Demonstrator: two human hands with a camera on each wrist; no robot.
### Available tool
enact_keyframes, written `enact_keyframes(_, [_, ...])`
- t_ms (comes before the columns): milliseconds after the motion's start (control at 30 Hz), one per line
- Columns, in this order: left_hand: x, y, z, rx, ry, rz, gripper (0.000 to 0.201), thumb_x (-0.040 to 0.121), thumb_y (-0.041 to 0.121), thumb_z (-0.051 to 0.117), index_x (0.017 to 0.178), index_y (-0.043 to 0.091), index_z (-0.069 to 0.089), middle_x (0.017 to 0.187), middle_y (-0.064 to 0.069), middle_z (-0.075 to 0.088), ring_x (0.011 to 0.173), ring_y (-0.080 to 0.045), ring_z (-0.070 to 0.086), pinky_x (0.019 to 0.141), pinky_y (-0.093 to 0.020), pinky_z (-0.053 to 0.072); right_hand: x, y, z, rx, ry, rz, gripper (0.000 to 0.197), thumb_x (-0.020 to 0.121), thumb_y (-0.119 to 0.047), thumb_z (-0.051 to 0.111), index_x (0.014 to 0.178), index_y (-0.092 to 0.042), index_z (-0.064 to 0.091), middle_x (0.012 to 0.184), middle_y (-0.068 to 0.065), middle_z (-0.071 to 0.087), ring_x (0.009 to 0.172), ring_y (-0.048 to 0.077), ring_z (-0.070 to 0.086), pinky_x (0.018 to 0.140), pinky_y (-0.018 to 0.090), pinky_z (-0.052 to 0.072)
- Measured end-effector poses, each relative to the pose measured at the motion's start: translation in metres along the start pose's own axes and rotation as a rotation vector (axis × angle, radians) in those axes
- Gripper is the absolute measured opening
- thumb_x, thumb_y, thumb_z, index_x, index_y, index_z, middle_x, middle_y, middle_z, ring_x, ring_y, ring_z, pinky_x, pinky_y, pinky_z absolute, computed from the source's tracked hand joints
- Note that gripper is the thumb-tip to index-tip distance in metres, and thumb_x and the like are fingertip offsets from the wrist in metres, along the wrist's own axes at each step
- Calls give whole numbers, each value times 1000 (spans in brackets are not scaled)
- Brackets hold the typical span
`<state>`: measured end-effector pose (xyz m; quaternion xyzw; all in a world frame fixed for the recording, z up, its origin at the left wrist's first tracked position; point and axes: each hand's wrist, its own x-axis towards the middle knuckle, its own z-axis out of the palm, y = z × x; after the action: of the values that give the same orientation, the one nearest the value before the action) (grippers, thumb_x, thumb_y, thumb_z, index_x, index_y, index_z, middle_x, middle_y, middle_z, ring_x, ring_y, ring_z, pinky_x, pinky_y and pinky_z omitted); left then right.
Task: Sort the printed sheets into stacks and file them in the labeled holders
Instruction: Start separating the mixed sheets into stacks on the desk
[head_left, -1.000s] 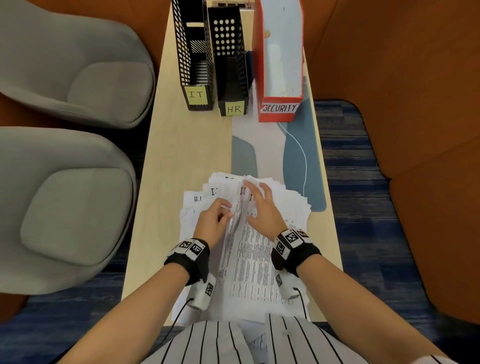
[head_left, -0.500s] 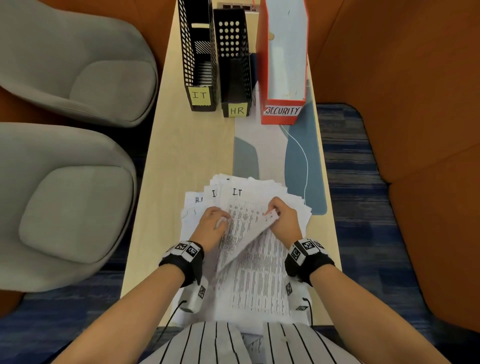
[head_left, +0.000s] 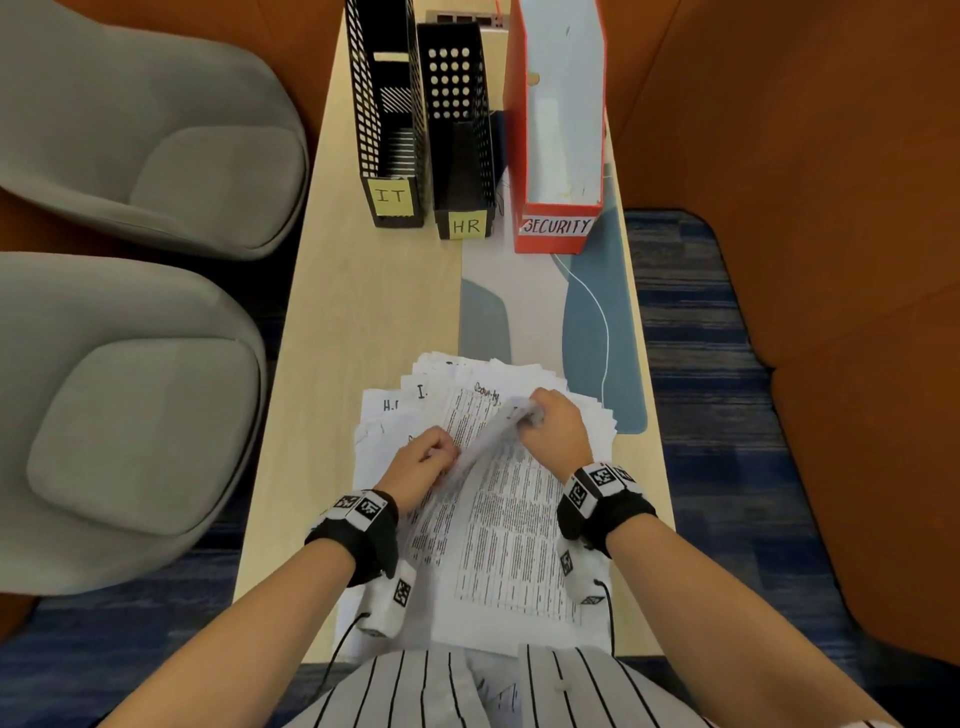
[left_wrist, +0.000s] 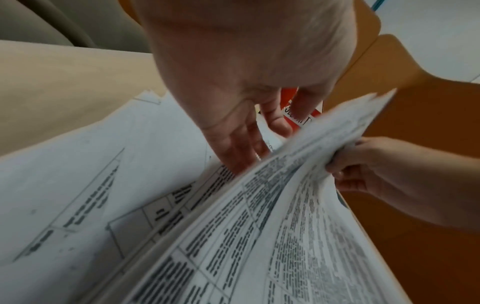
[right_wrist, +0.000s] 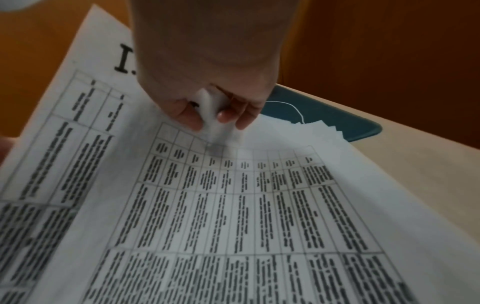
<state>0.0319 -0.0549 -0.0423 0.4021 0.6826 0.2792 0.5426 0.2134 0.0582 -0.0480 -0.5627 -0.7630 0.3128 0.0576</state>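
Observation:
A loose pile of printed sheets (head_left: 514, 545) lies at the near end of the table. My right hand (head_left: 550, 423) pinches the top corner of a few lifted sheets (head_left: 485, 434) and peels them leftward; the right wrist view shows the crumpled corner between thumb and fingers (right_wrist: 187, 115) and an "I." heading. My left hand (head_left: 423, 460) rests on the pile, its fingers (left_wrist: 233, 148) reaching under the lifted sheets (left_wrist: 298, 185). A sheet headed "Security" (head_left: 488, 395) lies exposed. At the far end stand the IT holder (head_left: 392, 130), HR holder (head_left: 462, 140) and red SECURITY holder (head_left: 558, 130).
The narrow wooden table (head_left: 363, 322) carries a grey-blue desk mat (head_left: 587, 332) between pile and holders. Two grey chairs (head_left: 130, 415) sit close on the left. Orange booth walls (head_left: 831, 260) rise on the right.
My right hand went from lying flat on the pile to pinching sheet corners and peeling them left. The I.T sheet that showed on top is lifted, uncovering one headed Security. The left hand stayed put.

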Motion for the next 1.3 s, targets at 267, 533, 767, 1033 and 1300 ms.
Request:
enact_keyframes(267, [0,8,2,118,6,-11,22,87,12,59,98,30,55,96,0,64,87,-23,64,68,-24,52,5,-15,-9,325,59,21,33,83,-7,61,117,-10,61,117,11,49,109,21,51,97,26,42])
enact_keyframes(533, [-1,28,-54,-628,161,-245,28,97,26,42,113,13,61,119,-8,63,110,-25,62,92,-37,46,-9,23,-26,919,-189,301,65,82,-27,76,138,-14,46,136,10,57,118,19,60,101,38,48])
enact_keyframes(767, [12,20,-50,-684,44,-256,69,81,77,36,125,30,59,126,-2,63,115,-24,61,99,-44,45,14,-6,-4,1075,-84,334,49,83,-14,74,129,-8,58,120,6,69,110,22,66,103,43,47])
enact_keyframes(1033, [26,18,-85,-127,376,-181,17,91,10,55,107,13,57,103,-8,63,95,-25,60,78,-31,44,59,-33,-19,876,-89,243,51,95,-38,57,139,-17,44,127,-3,55,120,16,52,104,36,41])
enact_keyframes(1300, [85,5,-192,505,491,-442,31,92,9,46,116,-2,61,120,-25,60,110,-42,57,93,-44,47,51,-11,18,-263,-356,-19,86,77,-33,75,148,-31,26,142,7,34,129,31,36,104,46,38])
